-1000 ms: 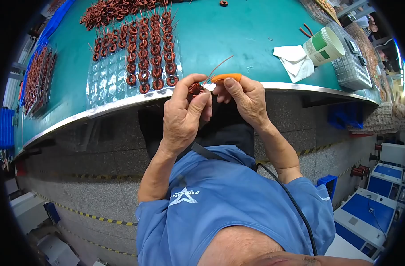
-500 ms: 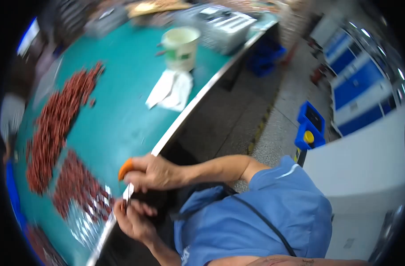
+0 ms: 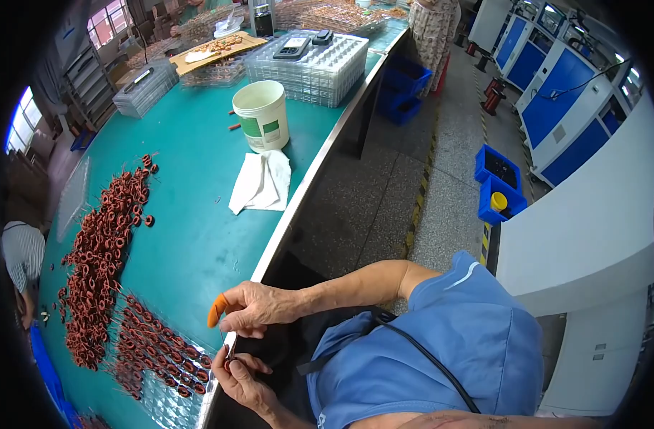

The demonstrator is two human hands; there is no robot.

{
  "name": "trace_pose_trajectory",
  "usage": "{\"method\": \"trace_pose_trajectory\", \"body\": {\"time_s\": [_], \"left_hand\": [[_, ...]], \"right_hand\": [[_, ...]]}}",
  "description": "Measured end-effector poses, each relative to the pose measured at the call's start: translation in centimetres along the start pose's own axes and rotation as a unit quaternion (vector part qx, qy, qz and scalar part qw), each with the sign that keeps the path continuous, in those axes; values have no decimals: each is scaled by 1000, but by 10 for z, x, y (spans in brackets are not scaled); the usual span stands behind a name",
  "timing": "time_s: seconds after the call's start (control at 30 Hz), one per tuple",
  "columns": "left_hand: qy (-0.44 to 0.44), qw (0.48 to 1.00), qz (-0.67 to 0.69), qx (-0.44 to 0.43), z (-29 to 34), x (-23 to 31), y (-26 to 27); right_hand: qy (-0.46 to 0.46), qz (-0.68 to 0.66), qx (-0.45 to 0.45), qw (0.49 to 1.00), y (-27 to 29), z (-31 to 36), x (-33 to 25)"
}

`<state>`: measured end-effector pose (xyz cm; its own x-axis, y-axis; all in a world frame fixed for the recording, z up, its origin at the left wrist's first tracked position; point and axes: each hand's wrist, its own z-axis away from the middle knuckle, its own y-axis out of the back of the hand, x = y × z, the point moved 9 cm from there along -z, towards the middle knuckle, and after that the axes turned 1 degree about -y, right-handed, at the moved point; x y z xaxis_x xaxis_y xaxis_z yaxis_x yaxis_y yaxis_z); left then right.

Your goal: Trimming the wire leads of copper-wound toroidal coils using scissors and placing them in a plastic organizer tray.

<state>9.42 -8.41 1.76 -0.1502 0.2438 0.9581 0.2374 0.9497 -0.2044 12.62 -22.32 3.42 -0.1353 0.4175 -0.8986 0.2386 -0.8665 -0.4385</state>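
Note:
My left hand (image 3: 241,382) is at the table edge, its fingers closed round a small dark red ring coil (image 3: 231,363), mostly covered by the fingertips. Just above it, my right hand (image 3: 252,309) wears an orange finger cot (image 3: 217,310) and pinches what looks like a thin wire running down toward the coil. Beside my left hand, rows of wire-wound ring coils (image 3: 159,343) lie on a clear plastic tray (image 3: 171,407). Beyond them is a long heap of loose, similar coils (image 3: 98,257).
On the green table (image 3: 184,243) stand a white bucket (image 3: 261,118), a crumpled white cloth (image 3: 264,182) and stacked clear trays (image 3: 309,71). Blue crates (image 3: 500,175) rest on the floor at right. A person in a striped top (image 3: 23,254) is at the far left.
The view has shifted and sharpened from a blur. Both hands stay close together at the table edge, with the left fingers still closed.

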Motion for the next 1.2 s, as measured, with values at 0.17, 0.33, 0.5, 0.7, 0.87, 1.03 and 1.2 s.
{"method": "trace_pose_trajectory", "body": {"time_s": [0.17,0.33,0.5,0.7,0.87,1.03,1.2], "left_hand": [[18,996,72,45,7,-3,10],[7,995,59,84,5,2,10],[-72,978,-188,52,1,26,7],[-119,914,-387,25,-6,42,2],[-149,847,-503,-90,-3,53,-14],[-70,853,-482,-187,3,57,-17],[-95,824,-506,-235,0,70,-33]], "right_hand": [[48,37,-19,998,-14,2,-2],[87,53,65,993,11,2,-1],[6,67,-16,998,-18,12,18],[-5,23,-59,998,-26,7,15],[-53,4,-86,995,-23,11,22],[-76,-25,-127,989,-22,9,29],[-90,-13,-161,983,-24,11,26]]}}
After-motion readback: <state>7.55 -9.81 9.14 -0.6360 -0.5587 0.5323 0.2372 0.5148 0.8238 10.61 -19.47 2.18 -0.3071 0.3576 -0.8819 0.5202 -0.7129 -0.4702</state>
